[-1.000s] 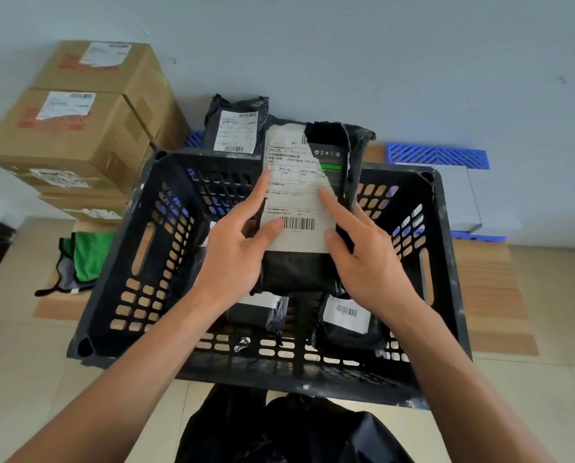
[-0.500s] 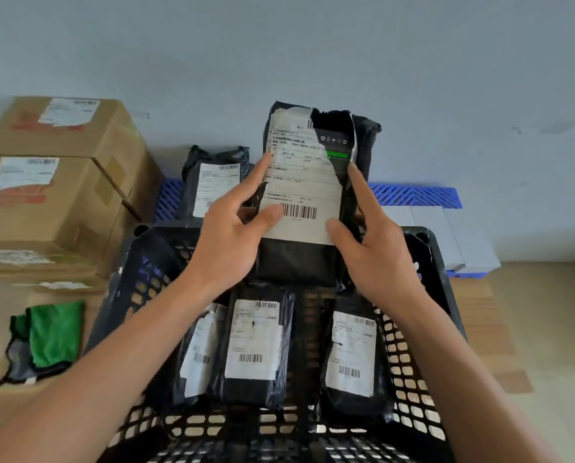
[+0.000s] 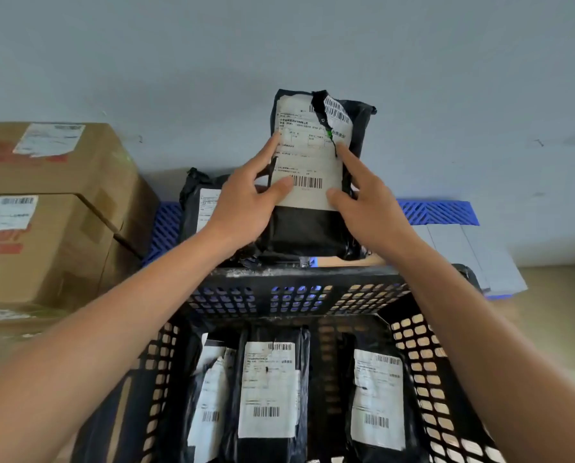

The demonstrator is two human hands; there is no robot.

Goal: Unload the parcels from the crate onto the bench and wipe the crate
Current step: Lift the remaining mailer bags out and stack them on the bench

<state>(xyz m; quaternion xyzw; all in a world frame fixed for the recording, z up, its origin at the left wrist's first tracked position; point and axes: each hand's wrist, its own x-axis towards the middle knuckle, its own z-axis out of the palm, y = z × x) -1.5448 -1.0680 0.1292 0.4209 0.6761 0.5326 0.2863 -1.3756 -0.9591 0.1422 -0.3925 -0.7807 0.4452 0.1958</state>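
The parcel [image 3: 313,182] stands upright beyond the crate [image 3: 306,289], left grip [image 3: 246,208] and right grip [image 3: 369,208] pinching its sides; released so (label already torn), it may topple onto the parcel behind the left grip [image 3: 199,208]

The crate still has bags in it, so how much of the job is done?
One black parcel already leans against the wall beyond the crate. Both hands, left and right, hold a torn-label parcel out past the far rim. At least three parcels, left, middle and right, remain inside. Wiping hasn't started; no cloth shows in this view.
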